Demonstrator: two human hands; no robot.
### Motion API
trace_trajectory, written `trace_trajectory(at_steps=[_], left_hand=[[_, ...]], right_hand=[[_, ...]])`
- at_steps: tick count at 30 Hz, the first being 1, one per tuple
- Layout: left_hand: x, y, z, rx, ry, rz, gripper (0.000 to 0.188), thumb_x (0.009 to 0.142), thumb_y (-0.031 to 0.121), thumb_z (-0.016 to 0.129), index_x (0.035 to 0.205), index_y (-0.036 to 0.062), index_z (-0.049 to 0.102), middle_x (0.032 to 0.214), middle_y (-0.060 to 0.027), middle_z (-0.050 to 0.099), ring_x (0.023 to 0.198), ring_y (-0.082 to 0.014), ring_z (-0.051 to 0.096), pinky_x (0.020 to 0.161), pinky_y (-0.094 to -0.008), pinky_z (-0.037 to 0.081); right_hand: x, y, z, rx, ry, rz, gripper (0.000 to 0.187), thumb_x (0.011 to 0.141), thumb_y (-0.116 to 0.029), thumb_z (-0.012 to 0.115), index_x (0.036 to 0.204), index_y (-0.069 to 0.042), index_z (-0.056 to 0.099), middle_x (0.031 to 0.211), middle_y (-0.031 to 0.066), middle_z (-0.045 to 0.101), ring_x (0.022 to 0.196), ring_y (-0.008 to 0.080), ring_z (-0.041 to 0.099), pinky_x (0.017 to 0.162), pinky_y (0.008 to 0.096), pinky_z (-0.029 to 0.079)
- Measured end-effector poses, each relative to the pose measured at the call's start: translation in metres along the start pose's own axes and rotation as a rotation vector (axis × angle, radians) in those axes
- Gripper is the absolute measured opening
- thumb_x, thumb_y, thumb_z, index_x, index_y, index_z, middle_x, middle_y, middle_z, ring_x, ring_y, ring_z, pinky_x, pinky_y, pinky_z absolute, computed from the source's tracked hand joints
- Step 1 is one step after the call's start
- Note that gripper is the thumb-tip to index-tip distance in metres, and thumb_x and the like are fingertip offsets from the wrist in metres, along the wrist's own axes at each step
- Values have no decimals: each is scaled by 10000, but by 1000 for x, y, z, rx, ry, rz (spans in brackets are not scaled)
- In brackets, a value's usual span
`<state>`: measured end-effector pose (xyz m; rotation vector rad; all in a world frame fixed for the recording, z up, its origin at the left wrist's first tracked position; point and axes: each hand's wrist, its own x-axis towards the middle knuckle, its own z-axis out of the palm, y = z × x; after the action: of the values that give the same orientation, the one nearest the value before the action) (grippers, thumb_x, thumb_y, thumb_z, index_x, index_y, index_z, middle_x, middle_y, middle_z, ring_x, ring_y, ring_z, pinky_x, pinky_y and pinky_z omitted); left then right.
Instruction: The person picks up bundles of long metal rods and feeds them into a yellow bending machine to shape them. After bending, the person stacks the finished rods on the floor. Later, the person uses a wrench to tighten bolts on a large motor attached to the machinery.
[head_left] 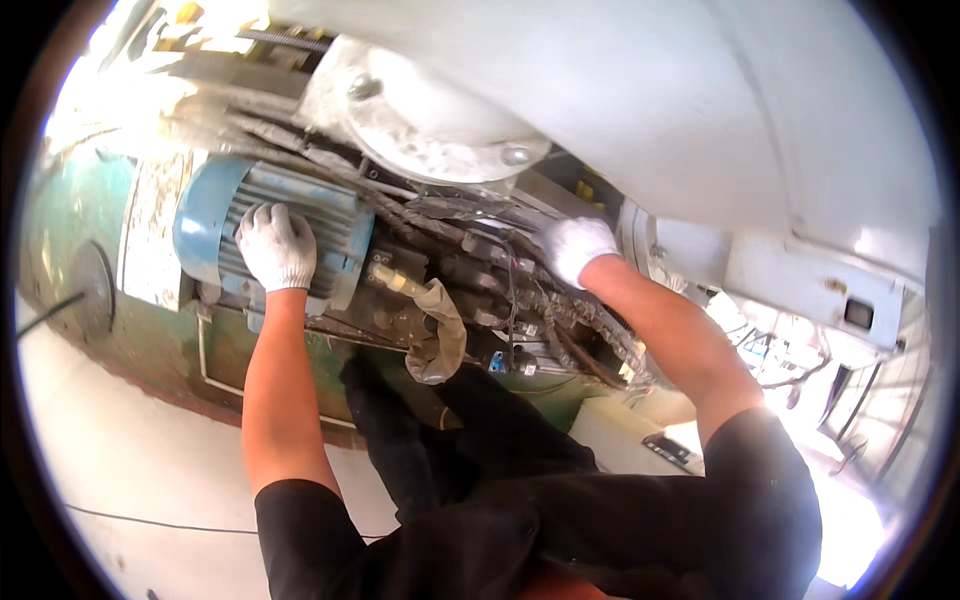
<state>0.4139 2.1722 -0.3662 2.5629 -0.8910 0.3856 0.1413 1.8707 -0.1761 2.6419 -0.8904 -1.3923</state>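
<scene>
My left hand (276, 247), in a white knit glove, rests on top of a blue finned electric motor (335, 225). Its fingers are apart and slightly bent over the cooling fins, with nothing held. Farther right, my right hand (578, 248), gloved in white too, reaches over a bundle of grimy hoses and cables (545, 300). Motion blurs its fingers, so whether they grip a hose cannot be made out. Between my arms, beside the motor, a crumpled beige wrapping (438, 335) hangs from a yellowish fitting (395, 280).
A large pale machine housing (650, 100) overhangs the far side, with a bolted round flange (435, 125) beneath it. The green machine base (215, 350) runs along in front of my legs. A thin cable (170, 522) lies on the pale floor (110, 450). A cream box (630, 435) stands near my right side.
</scene>
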Motion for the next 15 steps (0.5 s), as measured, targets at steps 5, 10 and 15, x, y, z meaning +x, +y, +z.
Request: trace_trajectory(at_steps=[5, 10, 15], left_hand=[[7, -8, -26, 107, -101, 28, 127, 886, 145, 688, 945, 34, 695, 1045, -184, 710, 1108, -431, 656, 958, -566, 538], [7, 14, -40, 86, -429, 71, 342, 935, 270, 705, 1126, -14, 700, 1211, -269, 677, 1216, -484, 628, 1053, -581, 524], [-23, 5, -59, 2, -590, 67, 455, 910, 380, 730, 1176, 12, 757, 1171, -276, 721, 1176, -483, 658, 1054, -562, 516]], right_hand=[[-97, -21, -10, 302, 126, -15, 385, 1100, -398, 564, 1085, -72, 768, 1037, 199, 810, 977, 404, 791, 869, 543, 611], [-222, 10, 149, 737, 116, 226, 371, 1086, -407, 559, 1145, -89, 741, 1042, 213, 795, 1014, 435, 754, 897, 573, 579], [-384, -4, 279, 977, -130, 611, 445, 1051, -506, 593, 1179, -129, 792, 1204, 189, 789, 1164, 423, 730, 991, 531, 580]])
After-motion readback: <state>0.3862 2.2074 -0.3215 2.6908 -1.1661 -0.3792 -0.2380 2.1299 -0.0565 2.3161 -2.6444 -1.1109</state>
